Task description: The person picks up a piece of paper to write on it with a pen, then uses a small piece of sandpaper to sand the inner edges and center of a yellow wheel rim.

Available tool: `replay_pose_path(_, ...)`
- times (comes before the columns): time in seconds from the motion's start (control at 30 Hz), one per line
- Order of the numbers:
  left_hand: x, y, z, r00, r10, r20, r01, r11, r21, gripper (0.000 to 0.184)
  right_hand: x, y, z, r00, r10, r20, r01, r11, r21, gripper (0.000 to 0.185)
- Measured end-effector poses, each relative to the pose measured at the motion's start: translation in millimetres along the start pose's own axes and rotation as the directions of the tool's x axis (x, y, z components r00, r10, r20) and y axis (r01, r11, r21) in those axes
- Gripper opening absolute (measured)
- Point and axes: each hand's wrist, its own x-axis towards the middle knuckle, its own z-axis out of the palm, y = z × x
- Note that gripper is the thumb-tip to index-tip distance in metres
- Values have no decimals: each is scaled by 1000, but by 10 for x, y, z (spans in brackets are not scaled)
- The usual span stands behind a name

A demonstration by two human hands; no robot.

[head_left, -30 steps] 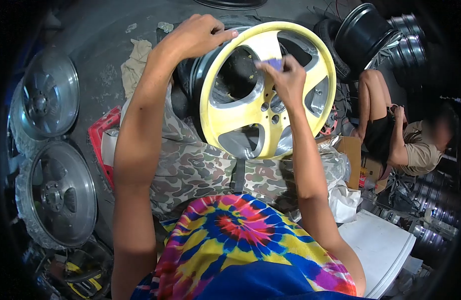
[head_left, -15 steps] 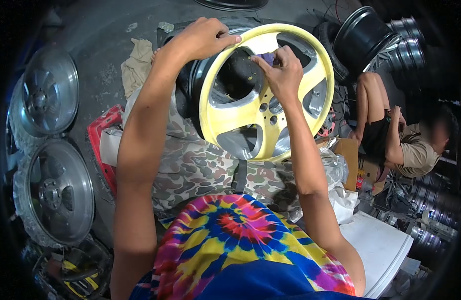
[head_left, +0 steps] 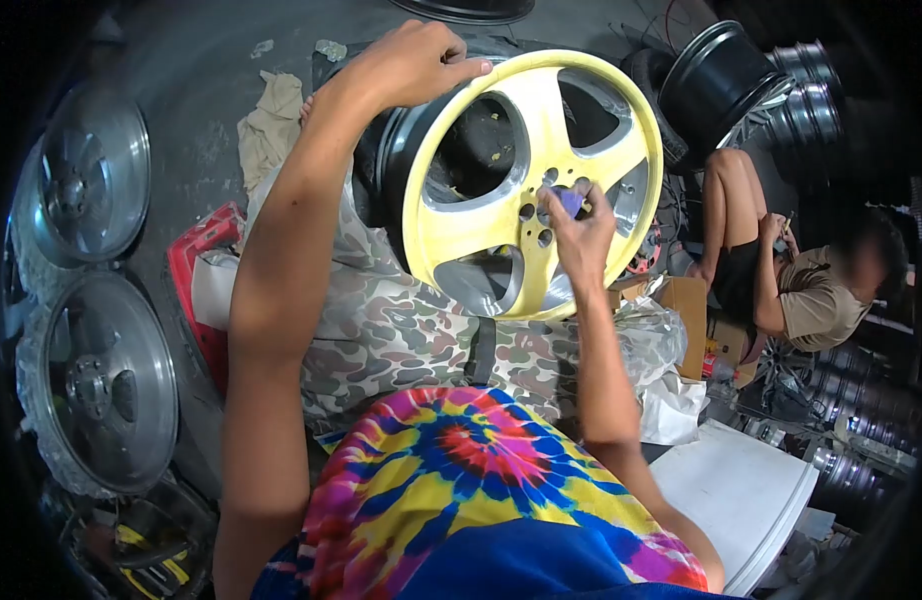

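A yellow-coated wheel rim [head_left: 456, 222] stands tilted in front of me, its spoke openings edged in bare grey metal. My left hand [head_left: 416, 62] is closed at the rim's upper left edge, thumb on the lip and fingers curled behind it. Between the thumb and fingers of my right hand [head_left: 584, 240] is a small purple pad [head_left: 571, 202], held over the hub near the bolt holes. Whether the pad touches the yellow surface I cannot tell. Camouflage cloth [head_left: 381, 325] covers my lap below the rim.
Two silver wheels [head_left: 106, 385] are at the left, beside a red object [head_left: 206, 225]. A person [head_left: 811, 290] sits at the right near black rims [head_left: 711, 80] and a cardboard box [head_left: 684, 310]. A white panel [head_left: 736, 485] lies at lower right.
My right hand has moved down with the purple pad, from the upper spoke to the hub. My left hand stays at the rim's edge.
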Motion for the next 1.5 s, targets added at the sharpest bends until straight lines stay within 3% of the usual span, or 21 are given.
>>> replay_pose_path(0.07,-30,26,-29,999,-44,25,44,999,13,53,236,-204,-63,861,-505,64,505,830,-235,21)
replay_pose_path(0.23,-22,-6,-33,1000,25,-7,-25,1000,-4,54,234,-167,88,643,-534,549,743,609,-278,25)
replay_pose_path(0.33,-58,43,-59,999,20,-26,-20,1000,-11,54,16,-131,172,692,-469,549,682,673,-284,24)
replay_pose_path(0.4,-88,31,-56,999,-1,-35,0,1000,-21,54,136,-119,69,671,-456,584,737,497,-459,26)
replay_pose_path(0.43,-79,18,-48,1000,4,-31,-5,1000,-28,54,288,-139,0,606,-427,671,795,296,-530,32)
replay_pose_path(0.53,-40,-7,-35,1000,16,-17,-16,1000,-21,55,883,-481,-125,291,-352,889,869,-292,-400,32)
replay_pose_path(0.6,-45,-10,-26,1000,16,-2,-16,1000,-11,55,1131,-759,-43,199,-329,923,815,-468,-342,34)
replay_pose_path(0.77,-75,62,-50,996,47,-82,-52,997,-53,55,755,-370,-11,340,-329,881,899,-161,-407,26)
replay_pose_path(0.8,-113,88,-100,996,41,-82,-46,997,-58,55,559,-245,-9,461,-372,806,886,141,-442,25)
replay_pose_path(0.93,-128,105,-148,999,41,-22,-42,998,-40,52,132,-187,245,762,-294,578,608,634,-479,26)
replay_pose_path(1.0,-85,48,-130,995,89,-45,-90,996,-26,55,169,-216,223,761,-311,570,551,774,-312,31)
replay_pose_path(1.03,-118,50,-121,998,54,-40,-55,998,-30,56,165,-427,117,733,-83,675,269,947,-176,32)
replay_pose_path(1.07,-148,45,-107,999,17,-30,-18,999,-38,56,168,-519,25,606,115,787,-77,993,-87,33)
replay_pose_path(1.13,-160,-38,-84,1000,1,-18,-2,999,-33,56,251,-441,-82,844,-86,530,123,992,-35,24)
replay_pose_path(1.17,-163,-106,-52,998,30,-57,-32,999,-33,57,358,-373,-134,850,-308,428,409,897,-166,20)
replay_pose_path(1.2,-158,-127,-56,993,67,-101,-70,997,-26,58,461,-338,-165,771,-534,347,632,705,-322,18)
replay_pose_path(1.27,-156,-161,-76,994,72,-83,-74,997,-16,58,382,-259,-160,732,-571,370,678,665,-315,20)
replay_pose_path(1.33,-169,-184,-60,998,47,-44,-48,999,-19,58,221,119,-46,515,-685,515,857,430,-285,22)
replay_pose_path(1.4,-154,-141,-82,999,23,-27,-23,1000,0,58,-135,170,197,799,-513,314,583,788,-198,25)
replay_pose_path(1.47,-150,-109,-44,1000,1,2,-1,1000,19,58,-408,-125,413,902,-315,294,362,925,-119,23)
replay_pose_path(1.5,-129,-74,-9,1000,18,-11,-18,1000,-3,57,-512,-253,579,862,-403,306,443,894,-69,22)
